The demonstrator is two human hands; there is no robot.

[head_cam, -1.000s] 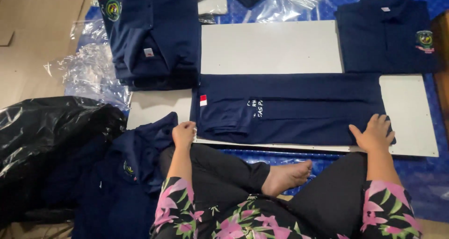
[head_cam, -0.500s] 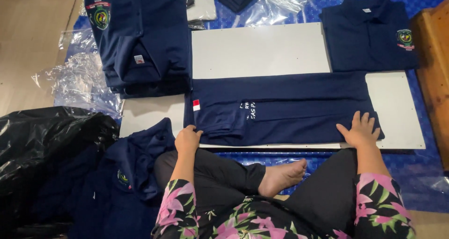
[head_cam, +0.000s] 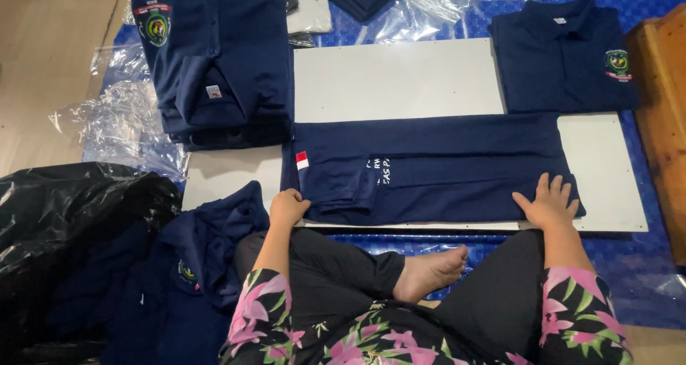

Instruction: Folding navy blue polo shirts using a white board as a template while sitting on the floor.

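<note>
A navy shirt (head_cam: 443, 166) lies folded lengthwise into a long strip across a white board (head_cam: 389, 79) on the floor. My left hand (head_cam: 288, 208) is curled at the strip's near left corner, gripping the fabric edge below a small red and white patch. My right hand (head_cam: 549, 202) rests flat with fingers spread on the strip's near right end. I sit cross-legged behind the board, a bare foot (head_cam: 429, 270) in front of me.
A stack of folded navy shirts (head_cam: 214, 57) sits at the left, one folded shirt (head_cam: 564, 54) at the far right. Loose navy shirts (head_cam: 207, 265) and a black plastic bag (head_cam: 64, 222) lie at my left. A wooden piece (head_cam: 664, 115) borders the right. Clear plastic bags (head_cam: 114, 129) are scattered.
Both hands have stayed at the two ends of the folded shirt. The view has shifted a little to the left and closer.
</note>
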